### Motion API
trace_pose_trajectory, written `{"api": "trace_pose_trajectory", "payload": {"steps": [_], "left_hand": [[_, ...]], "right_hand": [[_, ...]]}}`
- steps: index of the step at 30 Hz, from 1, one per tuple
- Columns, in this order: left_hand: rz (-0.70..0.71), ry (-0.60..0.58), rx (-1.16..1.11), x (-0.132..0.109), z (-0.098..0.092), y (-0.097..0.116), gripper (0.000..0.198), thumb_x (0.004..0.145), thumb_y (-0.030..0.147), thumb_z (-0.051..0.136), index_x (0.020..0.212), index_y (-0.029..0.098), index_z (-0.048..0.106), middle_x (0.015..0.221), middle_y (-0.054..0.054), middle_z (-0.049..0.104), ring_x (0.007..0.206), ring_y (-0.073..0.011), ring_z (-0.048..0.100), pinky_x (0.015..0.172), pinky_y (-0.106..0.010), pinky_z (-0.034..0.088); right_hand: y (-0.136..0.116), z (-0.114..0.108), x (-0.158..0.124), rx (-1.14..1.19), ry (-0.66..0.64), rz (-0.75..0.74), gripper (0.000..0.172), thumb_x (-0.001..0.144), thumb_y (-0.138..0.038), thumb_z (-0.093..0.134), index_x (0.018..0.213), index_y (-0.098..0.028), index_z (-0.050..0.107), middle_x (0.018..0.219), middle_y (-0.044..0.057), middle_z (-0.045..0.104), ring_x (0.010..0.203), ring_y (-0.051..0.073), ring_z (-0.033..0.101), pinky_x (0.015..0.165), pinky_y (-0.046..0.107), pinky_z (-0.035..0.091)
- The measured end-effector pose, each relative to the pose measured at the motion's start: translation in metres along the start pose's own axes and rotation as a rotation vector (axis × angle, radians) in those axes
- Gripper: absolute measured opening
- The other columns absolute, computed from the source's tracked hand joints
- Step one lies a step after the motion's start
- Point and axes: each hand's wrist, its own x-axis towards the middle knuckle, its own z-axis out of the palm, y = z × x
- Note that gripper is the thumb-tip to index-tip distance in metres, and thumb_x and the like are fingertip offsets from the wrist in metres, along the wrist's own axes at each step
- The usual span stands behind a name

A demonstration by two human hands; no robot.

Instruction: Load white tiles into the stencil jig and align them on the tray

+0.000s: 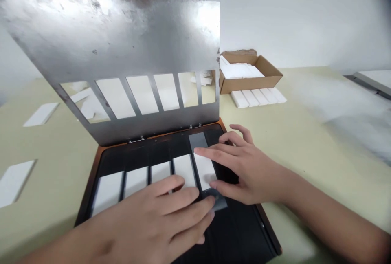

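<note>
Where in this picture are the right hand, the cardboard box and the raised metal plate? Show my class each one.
Right hand point(249, 164): head view, back of the hand.
Cardboard box point(250, 84): head view, front wall.
Raised metal plate point(131, 40): head view, area above the cut-outs.

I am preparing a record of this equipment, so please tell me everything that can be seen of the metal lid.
The lid is a flat, shiny grey sheet, apparently metal, with smudges and dark specks. Six four-sided openings run in a row across its lower part. It stands raised beyond the hands, joined along its bottom edge by two visible hinges to the black base. Neither the left hand nor the right hand touches it.
</note>
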Motion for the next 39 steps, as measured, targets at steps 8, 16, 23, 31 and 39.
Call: {"api": "trace_pose_trajectory", "payload": {"steps": [8, 16, 23, 31, 39], "left_hand": [[-0.013, 0.017, -0.018, -0.0021, 0.0015, 0.0043, 0.023, 0.106, 0.030, 0.066, 0.121, 0.018, 0.079, 0.128, -0.003, 0.078, 0.103, -0.0207, 0.068, 0.093, -0.042, 0.050], [-0.012, 0.029, -0.026, -0.0023, 0.0026, 0.0039, 0.024, 0.104, 0.033, 0.070, 0.118, 0.016, 0.079, 0.126, -0.004, 0.078, 0.099, -0.0189, 0.069, 0.087, -0.040, 0.052], [0.019, 0.032, -0.007, -0.0003, 0.0007, 0.0021, 0.027, 0.101, 0.023, 0.066, 0.125, 0.029, 0.076, 0.120, -0.004, 0.080, 0.090, -0.0181, 0.071, 0.082, -0.036, 0.056], [-0.007, 0.077, 0.012, 0.0023, 0.0025, 0.0056, 0.022, 0.094, 0.020, 0.073, 0.113, 0.029, 0.077, 0.111, -0.004, 0.081, 0.087, -0.0175, 0.071, 0.090, -0.036, 0.059], [-0.024, 0.112, -0.027, 0.0008, 0.0075, 0.0080, 0.019, 0.090, 0.021, 0.076, 0.109, 0.026, 0.076, 0.111, -0.005, 0.080, 0.085, -0.0168, 0.071, 0.091, -0.036, 0.058]], "right_hand": [[0.0041, -0.0023, 0.0015, -0.106, 0.001, -0.108, 0.061, 0.101, -0.044, 0.065, 0.157, -0.023, 0.050, 0.130, 0.002, 0.075, 0.114, 0.025, 0.053, 0.127, 0.056, 0.015], [0.0036, 0.0007, 0.0023, -0.214, 0.030, -0.211, 0.054, 0.105, -0.041, 0.058, 0.153, -0.017, 0.053, 0.130, 0.007, 0.074, 0.114, 0.026, 0.055, 0.126, 0.060, 0.023], [-0.0003, -0.0066, 0.0031, -0.114, -0.007, -0.156, 0.056, 0.103, -0.040, 0.057, 0.154, -0.016, 0.052, 0.138, 0.007, 0.072, 0.116, 0.028, 0.053, 0.125, 0.060, 0.023], [0.0029, -0.0053, 0.0028, -0.144, -0.035, -0.180, 0.059, 0.103, -0.044, 0.062, 0.153, -0.016, 0.053, 0.140, 0.007, 0.070, 0.119, 0.028, 0.050, 0.124, 0.056, 0.028], [0.0023, -0.0033, 0.0028, -0.261, -0.034, -0.264, 0.057, 0.107, -0.042, 0.057, 0.157, -0.018, 0.049, 0.131, 0.010, 0.072, 0.118, 0.029, 0.053, 0.120, 0.055, 0.035]]}}
